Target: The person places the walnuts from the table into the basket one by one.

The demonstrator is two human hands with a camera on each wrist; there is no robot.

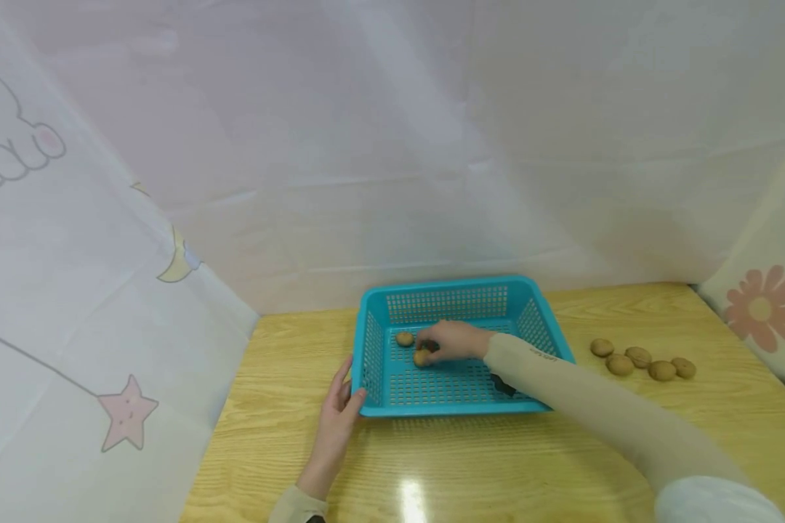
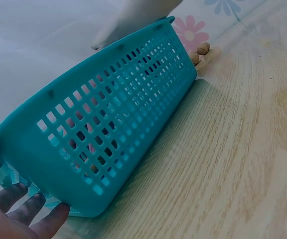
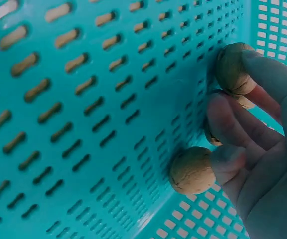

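A blue-green plastic basket point(image 1: 454, 410) with slotted walls sits on the wooden table. My left hand point(image 1: 336, 418) holds its near left corner, the thumb at the rim and the fingers along the outer side wall. Inside the basket, my right hand point(image 1: 454, 339) pinches a walnut point(image 3: 232, 68) between thumb and fingers, low over the basket floor. Another walnut point(image 3: 192, 170) lies against the little finger in the right wrist view. Behind the fingers a further walnut point(image 3: 212, 133) is mostly hidden. The head view shows a loose walnut point(image 1: 404, 339) to the left of the right hand.
Several walnuts point(image 1: 620, 365) lie in a group on the table point(image 1: 288, 363) to the right of the basket. A pale cloth backdrop point(image 1: 301, 218) with printed figures rises behind the table and at both sides. The right forearm crosses the basket's right front rim.
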